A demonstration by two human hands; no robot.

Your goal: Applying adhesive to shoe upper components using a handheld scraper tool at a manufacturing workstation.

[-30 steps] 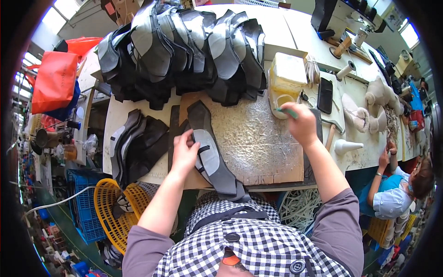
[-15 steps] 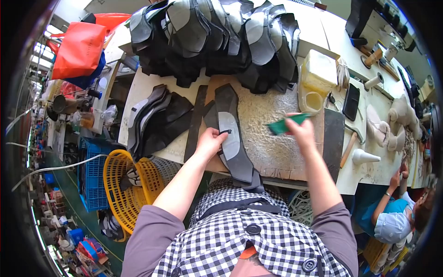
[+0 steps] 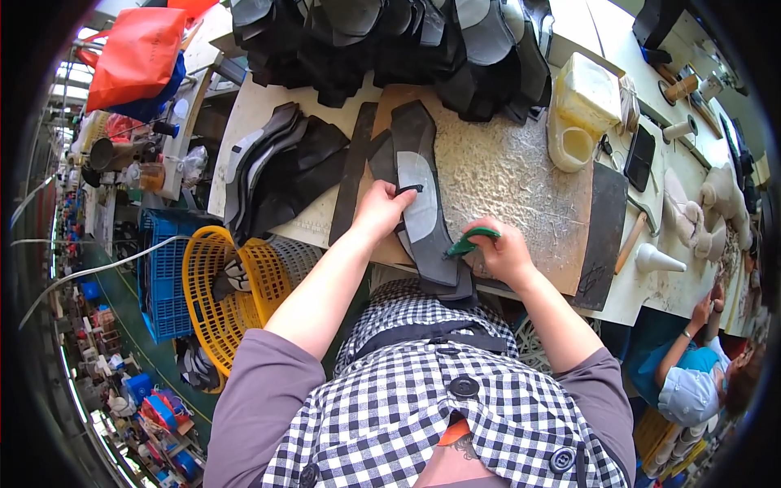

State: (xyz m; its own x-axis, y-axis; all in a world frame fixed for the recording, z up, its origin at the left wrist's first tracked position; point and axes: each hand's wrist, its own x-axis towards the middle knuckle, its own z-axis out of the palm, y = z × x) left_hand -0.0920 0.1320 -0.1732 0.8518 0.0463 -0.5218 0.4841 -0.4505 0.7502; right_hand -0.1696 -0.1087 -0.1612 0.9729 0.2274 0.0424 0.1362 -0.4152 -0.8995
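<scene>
A long dark grey cut piece (image 3: pixel 415 126) with a light grey patch (image 3: pixel 419 215) lies lengthwise before me, its near end past the table edge over other dark pieces. My left hand (image 3: pixel 381 213) rests at its left edge, thumb and finger closed on a small black strip (image 3: pixel 410 189) that lies over the patch. In my right hand (image 3: pixel 506 254) is a green flat scraper (image 3: pixel 470 241), bent in the grip. Its tip meets the right edge of the piece, close to the near end. Beneath lies a brown board (image 3: pixel 512 163) crusted with dried glue.
Stacked dark pieces lie at the left (image 3: pixel 285 171) and hang along the back (image 3: pixel 358 57). To the right are a glue container (image 3: pixel 582 102), a phone (image 3: pixel 640 158), a hammer (image 3: pixel 630 244) and a white cone (image 3: pixel 657 259). A yellow basket (image 3: pixel 213 317) stands lower left; another person (image 3: pixel 691 382) sits right.
My right hand has come left and nearer with the green scraper, from over the board to the piece's edge. The left hand keeps its hold on the black strip. The whole view has shifted.
</scene>
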